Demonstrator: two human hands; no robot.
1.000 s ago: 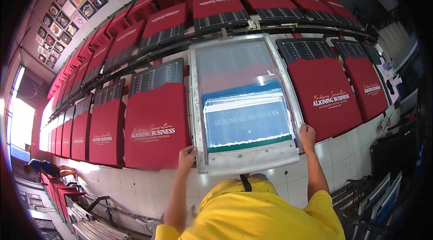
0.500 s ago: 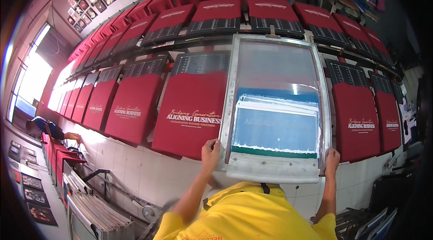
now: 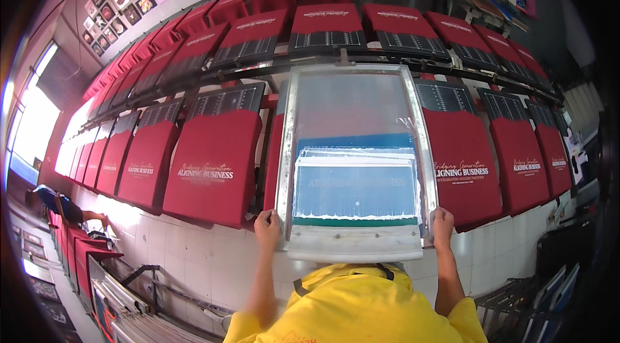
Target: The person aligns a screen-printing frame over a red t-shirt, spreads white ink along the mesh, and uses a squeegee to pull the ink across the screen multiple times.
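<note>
A metal-framed printing screen [image 3: 285, 149] lies tilted across the row of shirt boards in front of me. Its mesh is blue toward my end, with streaks of white ink [image 3: 355, 159] around a faint lettered design. A pale strip with bolts [image 3: 355, 243] spans its near end. My left hand [image 3: 267, 228] is closed on the left side bar near the lower corner. On the opposite bar, my right hand [image 3: 442, 225] grips at about the same height. Red cloth [image 3: 274, 149] on a board shows partly past the screen's left side; most of it is hidden beneath.
Red shirts with white and gold print [image 3: 206, 181] lie on boards to the left, and another [image 3: 460, 162] to the right. A dark rail [image 3: 258, 72] runs behind them, with a second row beyond. Stacked frames [image 3: 123, 301] stand lower left. Another person [image 3: 64, 206] bends at far left.
The view has shifted along the row to the right. I have carried the screen rightward past a printed shirt, now visible to its left. Both hands keep their hold.
</note>
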